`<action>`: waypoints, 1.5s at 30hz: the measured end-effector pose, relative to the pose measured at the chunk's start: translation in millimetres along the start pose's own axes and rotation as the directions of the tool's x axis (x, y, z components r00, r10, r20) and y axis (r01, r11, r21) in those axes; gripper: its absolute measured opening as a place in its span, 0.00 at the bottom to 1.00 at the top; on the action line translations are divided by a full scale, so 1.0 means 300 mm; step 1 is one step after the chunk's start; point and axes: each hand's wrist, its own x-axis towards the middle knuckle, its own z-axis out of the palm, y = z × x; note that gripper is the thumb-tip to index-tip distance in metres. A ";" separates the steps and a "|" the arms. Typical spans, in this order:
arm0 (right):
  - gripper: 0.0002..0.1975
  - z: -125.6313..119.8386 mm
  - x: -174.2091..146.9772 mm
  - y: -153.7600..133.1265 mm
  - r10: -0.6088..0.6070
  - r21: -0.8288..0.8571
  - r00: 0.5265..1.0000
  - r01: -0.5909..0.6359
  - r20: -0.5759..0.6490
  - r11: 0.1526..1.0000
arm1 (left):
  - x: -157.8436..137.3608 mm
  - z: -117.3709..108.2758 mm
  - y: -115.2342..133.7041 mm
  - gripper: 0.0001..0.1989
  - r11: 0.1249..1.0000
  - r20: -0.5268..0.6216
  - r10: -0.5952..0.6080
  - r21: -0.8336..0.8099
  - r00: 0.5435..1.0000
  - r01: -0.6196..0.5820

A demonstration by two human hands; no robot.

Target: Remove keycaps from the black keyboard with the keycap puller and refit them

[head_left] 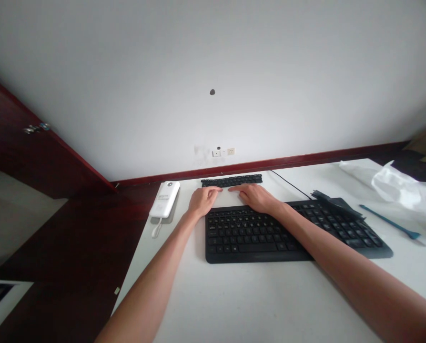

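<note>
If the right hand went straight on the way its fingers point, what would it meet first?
The right hand would likely meet the left hand first, across a small gap; depth is hard to judge.

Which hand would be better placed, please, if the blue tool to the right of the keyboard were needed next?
Probably the right hand: the blue tool lies right of the keyboard, on that arm's side; the left hand is farther off, near the keyboard's far-left corner.
</note>
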 end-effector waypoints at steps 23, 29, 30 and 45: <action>0.25 0.007 0.001 0.008 0.003 0.054 1.000 -0.002 -0.029 0.999 | 0.097 -0.021 -0.156 0.46 0.986 -0.092 0.130 0.113 0.987 -0.119; 0.25 0.008 0.002 0.004 0.016 0.052 0.999 -0.015 -0.030 0.999 | 0.101 -0.018 -0.165 0.47 0.987 -0.100 0.143 0.087 0.985 -0.135; 0.25 0.008 0.001 0.003 0.016 0.051 0.999 -0.015 -0.031 0.999 | 0.101 -0.015 -0.168 0.47 0.986 -0.102 0.151 0.083 0.983 -0.143; 0.24 0.002 -0.001 -0.002 0.037 0.037 0.999 -0.036 -0.036 0.999 | 0.106 0.004 -0.196 0.45 0.980 -0.144 0.201 0.034 0.969 -0.198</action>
